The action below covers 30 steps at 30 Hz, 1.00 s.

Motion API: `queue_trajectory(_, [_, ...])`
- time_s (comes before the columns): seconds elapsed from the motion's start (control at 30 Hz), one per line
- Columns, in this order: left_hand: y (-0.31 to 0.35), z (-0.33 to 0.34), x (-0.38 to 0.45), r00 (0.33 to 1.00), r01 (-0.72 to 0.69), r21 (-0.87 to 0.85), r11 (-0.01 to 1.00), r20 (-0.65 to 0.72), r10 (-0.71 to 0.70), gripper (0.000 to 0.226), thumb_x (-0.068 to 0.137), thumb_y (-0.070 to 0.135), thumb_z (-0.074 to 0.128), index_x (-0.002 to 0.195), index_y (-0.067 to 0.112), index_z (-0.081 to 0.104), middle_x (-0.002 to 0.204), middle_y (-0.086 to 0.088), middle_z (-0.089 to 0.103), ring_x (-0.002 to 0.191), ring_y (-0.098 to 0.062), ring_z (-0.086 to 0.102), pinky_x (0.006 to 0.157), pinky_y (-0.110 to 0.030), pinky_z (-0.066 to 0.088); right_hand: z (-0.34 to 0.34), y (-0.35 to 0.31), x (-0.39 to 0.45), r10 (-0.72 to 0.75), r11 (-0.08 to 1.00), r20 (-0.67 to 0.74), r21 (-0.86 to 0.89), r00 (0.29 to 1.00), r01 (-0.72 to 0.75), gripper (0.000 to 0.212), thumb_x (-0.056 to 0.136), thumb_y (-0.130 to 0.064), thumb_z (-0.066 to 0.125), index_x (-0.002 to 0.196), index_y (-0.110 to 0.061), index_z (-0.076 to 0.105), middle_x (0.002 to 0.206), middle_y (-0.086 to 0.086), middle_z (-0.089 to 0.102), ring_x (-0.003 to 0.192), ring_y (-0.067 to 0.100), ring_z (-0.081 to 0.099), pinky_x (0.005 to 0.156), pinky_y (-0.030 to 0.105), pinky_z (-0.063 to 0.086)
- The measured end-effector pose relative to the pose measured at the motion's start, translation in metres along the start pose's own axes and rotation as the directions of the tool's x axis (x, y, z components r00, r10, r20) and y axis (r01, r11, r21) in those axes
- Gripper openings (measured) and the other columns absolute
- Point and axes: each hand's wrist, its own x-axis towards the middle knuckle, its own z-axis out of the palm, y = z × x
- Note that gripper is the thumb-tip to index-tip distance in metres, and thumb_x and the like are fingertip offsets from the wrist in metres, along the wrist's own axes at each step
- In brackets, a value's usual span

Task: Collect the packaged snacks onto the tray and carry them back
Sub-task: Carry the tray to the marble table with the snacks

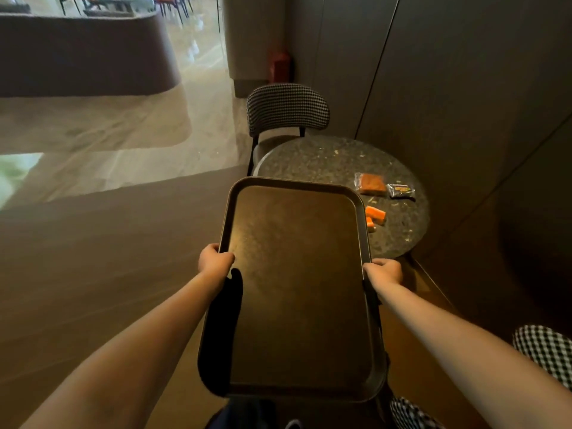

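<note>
I hold a dark brown rectangular tray (297,274) level in front of me, bare of any load. My left hand (214,260) grips its left rim and my right hand (383,271) grips its right rim. Beyond the tray's far right corner, a round speckled stone table (322,159) carries the packaged snacks: a clear pack with a brown cake (370,183), a small dark packet with yellow print (401,190), and orange wrapped pieces (375,215) partly hidden by the tray rim.
A houndstooth-backed chair (288,108) stands behind the table. Another checked chair (544,351) sits at my lower right. A dark panelled wall (464,88) runs along the right. Open floor (108,196) spreads to the left, with a curved counter (83,54) far left.
</note>
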Motion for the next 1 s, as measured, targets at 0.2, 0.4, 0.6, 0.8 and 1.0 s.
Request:
queue_trajectory(0.2, [0.045, 0.019, 0.107, 0.999, 0.025, -0.006, 1.000, 0.030, -0.025, 0.041, 0.085, 0.001, 0.059, 0.126, 0.005, 0.053, 0.107, -0.011, 0.060, 0.094, -0.032, 0.064, 0.082, -0.047, 0.058, 0.062, -0.053, 0.069, -0.014, 1.000, -0.006, 0.021, 1.000, 0.014, 0.012, 0.073, -0.001, 0.059, 0.065, 0.002, 0.067, 0.058, 0.011, 0.061, 0.058, 0.026, 0.059, 0.058, 0.028, 0.045])
queue_trajectory(0.4, [0.098, 0.030, 0.225, 0.989, 0.051, 0.028, 0.998, 0.136, -0.055, 0.055, 0.082, 0.003, 0.065, 0.133, 0.009, 0.048, 0.098, -0.005, 0.058, 0.074, -0.025, 0.063, 0.056, -0.032, 0.051, 0.139, -0.108, 0.145, 0.020, 0.999, -0.022, 0.025, 1.000, -0.019, 0.032, 0.075, 0.002, 0.058, 0.048, -0.012, 0.048, 0.050, 0.004, 0.046, 0.055, 0.023, 0.047, 0.051, 0.025, 0.038])
queue_trajectory(0.6, [0.130, 0.043, 0.309, 0.976, 0.052, 0.159, 0.986, 0.200, -0.084, 0.060, 0.080, -0.009, 0.057, 0.136, 0.011, 0.047, 0.098, -0.003, 0.061, 0.078, -0.020, 0.063, 0.054, -0.026, 0.050, 0.194, -0.140, 0.205, 0.189, 0.958, -0.006, 0.220, 0.982, -0.183, 0.031, 0.089, 0.004, 0.041, 0.102, -0.006, 0.067, 0.086, 0.010, 0.062, 0.072, 0.021, 0.057, 0.050, 0.019, 0.043])
queue_trajectory(0.8, [0.137, 0.061, 0.367, 0.971, 0.088, 0.215, 0.973, 0.199, -0.132, 0.054, 0.090, -0.009, 0.048, 0.141, 0.009, 0.044, 0.131, -0.016, 0.058, 0.112, -0.035, 0.062, 0.094, -0.046, 0.055, 0.220, -0.157, 0.242, 0.291, 0.925, 0.049, 0.243, 0.956, -0.294, 0.048, 0.091, 0.007, 0.028, 0.124, -0.009, 0.060, 0.103, 0.014, 0.064, 0.066, 0.020, 0.054, 0.042, 0.021, 0.045])
queue_trajectory(1.0, [0.142, 0.074, 0.391, 0.960, 0.131, 0.257, 0.957, 0.210, -0.188, 0.054, 0.091, -0.009, 0.046, 0.142, 0.006, 0.043, 0.135, -0.018, 0.056, 0.122, -0.036, 0.057, 0.103, -0.047, 0.049, 0.238, -0.164, 0.262, 0.313, 0.908, 0.053, 0.275, 0.948, -0.315, 0.056, 0.088, 0.014, 0.026, 0.132, -0.007, 0.052, 0.122, 0.018, 0.061, 0.096, 0.028, 0.058, 0.062, 0.023, 0.049])
